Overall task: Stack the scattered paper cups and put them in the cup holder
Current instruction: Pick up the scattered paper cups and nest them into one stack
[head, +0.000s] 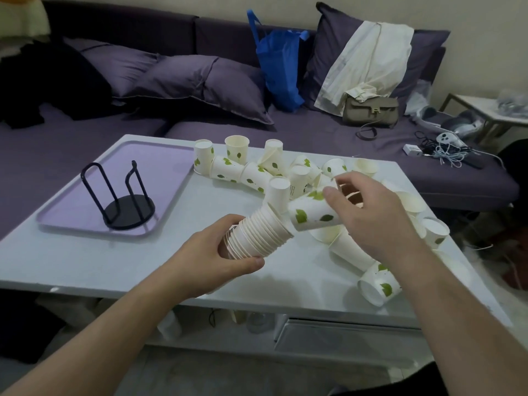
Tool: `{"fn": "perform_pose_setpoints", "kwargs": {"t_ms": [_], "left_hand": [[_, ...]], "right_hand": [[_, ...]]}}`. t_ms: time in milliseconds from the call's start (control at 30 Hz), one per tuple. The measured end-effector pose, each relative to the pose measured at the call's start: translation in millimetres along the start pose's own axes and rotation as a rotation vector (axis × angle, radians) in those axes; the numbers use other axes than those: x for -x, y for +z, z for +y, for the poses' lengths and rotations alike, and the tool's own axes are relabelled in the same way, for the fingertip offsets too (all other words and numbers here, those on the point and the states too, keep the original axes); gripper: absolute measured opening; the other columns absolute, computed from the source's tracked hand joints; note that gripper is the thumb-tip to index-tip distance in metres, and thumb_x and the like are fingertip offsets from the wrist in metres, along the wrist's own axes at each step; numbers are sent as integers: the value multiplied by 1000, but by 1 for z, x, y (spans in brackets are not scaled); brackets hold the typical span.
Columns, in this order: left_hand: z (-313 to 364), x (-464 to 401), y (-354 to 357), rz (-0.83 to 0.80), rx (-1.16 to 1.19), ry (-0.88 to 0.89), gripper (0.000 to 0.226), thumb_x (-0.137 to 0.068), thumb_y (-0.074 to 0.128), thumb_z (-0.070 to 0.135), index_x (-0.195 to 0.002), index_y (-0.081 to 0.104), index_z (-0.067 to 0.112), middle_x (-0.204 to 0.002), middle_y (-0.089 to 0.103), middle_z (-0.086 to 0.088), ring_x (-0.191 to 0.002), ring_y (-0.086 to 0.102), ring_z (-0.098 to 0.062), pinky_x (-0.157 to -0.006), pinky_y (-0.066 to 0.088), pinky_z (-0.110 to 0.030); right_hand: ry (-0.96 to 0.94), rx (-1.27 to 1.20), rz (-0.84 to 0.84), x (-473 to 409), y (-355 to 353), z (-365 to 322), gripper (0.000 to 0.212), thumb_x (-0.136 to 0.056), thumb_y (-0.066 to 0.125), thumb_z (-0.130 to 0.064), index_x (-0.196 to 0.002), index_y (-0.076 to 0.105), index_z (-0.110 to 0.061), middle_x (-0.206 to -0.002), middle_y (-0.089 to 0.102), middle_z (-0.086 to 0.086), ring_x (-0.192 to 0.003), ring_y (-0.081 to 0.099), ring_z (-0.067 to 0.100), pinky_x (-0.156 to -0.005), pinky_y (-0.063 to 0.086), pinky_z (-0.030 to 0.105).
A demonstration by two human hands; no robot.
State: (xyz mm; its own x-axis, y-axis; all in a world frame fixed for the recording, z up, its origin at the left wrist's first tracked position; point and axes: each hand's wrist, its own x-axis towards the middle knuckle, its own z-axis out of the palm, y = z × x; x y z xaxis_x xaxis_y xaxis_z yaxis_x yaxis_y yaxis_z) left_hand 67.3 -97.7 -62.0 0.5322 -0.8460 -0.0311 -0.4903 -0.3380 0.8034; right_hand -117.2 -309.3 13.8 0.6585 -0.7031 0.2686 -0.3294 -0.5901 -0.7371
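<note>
Behind a white table (85,261), a purple sofa (314,132) is seen. A tilted stack of cups (257,234) is gripped by the left hand (217,252); a single cup (313,212) is pinched by the right hand (380,218). The cup holder (125,201) stands apart on a tray (71,221).

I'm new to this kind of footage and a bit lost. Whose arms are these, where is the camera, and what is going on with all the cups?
There is no machine here. A person wears a wide-angle camera on the head, so you look down along their own arms. The left hand grips a nested stack of white paper cups, held tilted. The right hand holds one white leaf-printed paper cup beside the stack's end. More loose cups lie scattered on the pale low table. The black wire cup holder stands empty on a lilac tray.
</note>
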Motion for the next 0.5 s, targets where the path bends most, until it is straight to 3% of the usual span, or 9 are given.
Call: {"fn": "perform_pose_setpoints", "kwargs": {"t_ms": [167,333,433,500], "left_hand": [[3,-2,7,-15,-37,9,67,-81,88,53,-137,52,46,-116,68,17,-102,71,-12,-84,64,-27],[4,-1,7,-27,-48,22,67,-81,87,56,-137,52,46,-116,67,18,-102,71,-11,-86,65,-29],[5,0,7,-29,-56,25,66,-82,87,55,-137,52,45,-116,66,18,-101,70,-12,-85,65,-28],[6,0,7,-20,-55,26,65,-83,86,56,-136,52,46,-114,67,18,-100,70,-11,-84,64,-26]], "right_hand": [[-41,-133,-128,2,23,3,7,-105,62,-41,-109,67,-37,-106,70,-12,-97,65,7,-81,51,24],[-41,-111,-210,3,45,1,30,-96,54,-55,-109,69,-33,-106,69,-9,-98,64,11,-84,53,35],[-54,-142,-256,7,56,-1,28,-106,53,-47,-116,69,-27,-112,67,-3,-102,61,11,-95,54,42],[-44,-139,-319,8,62,-2,33,-110,49,-46,-132,63,-26,-126,62,-4,-117,56,8,-107,47,39]]}}
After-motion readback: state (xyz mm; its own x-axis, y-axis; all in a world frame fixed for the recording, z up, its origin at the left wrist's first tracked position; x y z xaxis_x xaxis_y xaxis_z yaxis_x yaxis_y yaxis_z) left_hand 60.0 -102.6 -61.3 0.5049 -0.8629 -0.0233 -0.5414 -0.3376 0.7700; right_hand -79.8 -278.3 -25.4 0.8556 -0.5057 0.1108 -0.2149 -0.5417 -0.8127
